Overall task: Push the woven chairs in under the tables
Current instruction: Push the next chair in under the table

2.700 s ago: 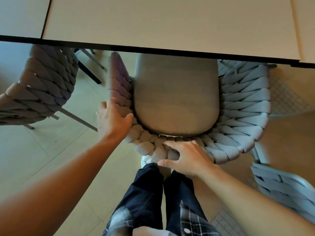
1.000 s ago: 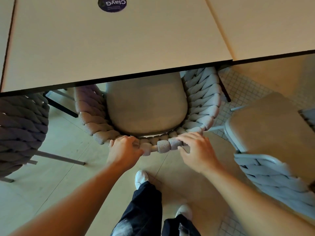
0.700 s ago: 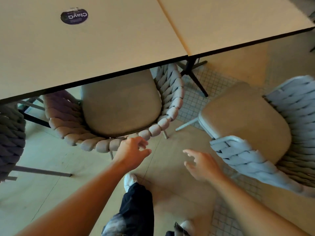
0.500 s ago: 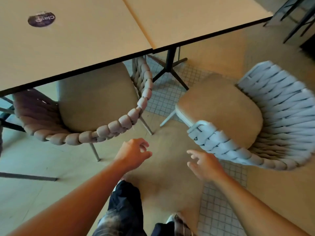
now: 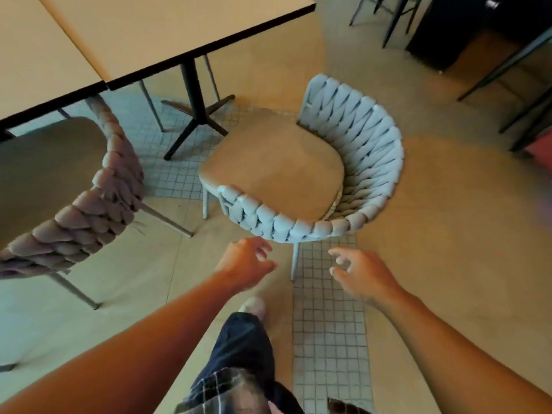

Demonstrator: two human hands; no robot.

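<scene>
A pale woven chair (image 5: 363, 150) with a tan seat cushion stands out on the floor, clear of the tables and turned at an angle, its curved back toward me and the right. My left hand (image 5: 246, 262) hovers just below its near woven rim with loosely curled fingers and holds nothing. My right hand (image 5: 363, 271) is spread in the air to the right of the chair's front leg, also apart from it. At the left a darker woven chair (image 5: 98, 204) sits with its seat partly under the beige table (image 5: 143, 34).
The table's black pedestal leg (image 5: 194, 112) with splayed feet stands between the two chairs. Dark furniture legs (image 5: 397, 16) and a dark cabinet (image 5: 466, 28) are at the far right. My trouser leg and shoe are below my hands on the tiled floor.
Both hands let go of the left chair's back after it went under the table. My view swung right, and my hands now reach toward the pale chair.
</scene>
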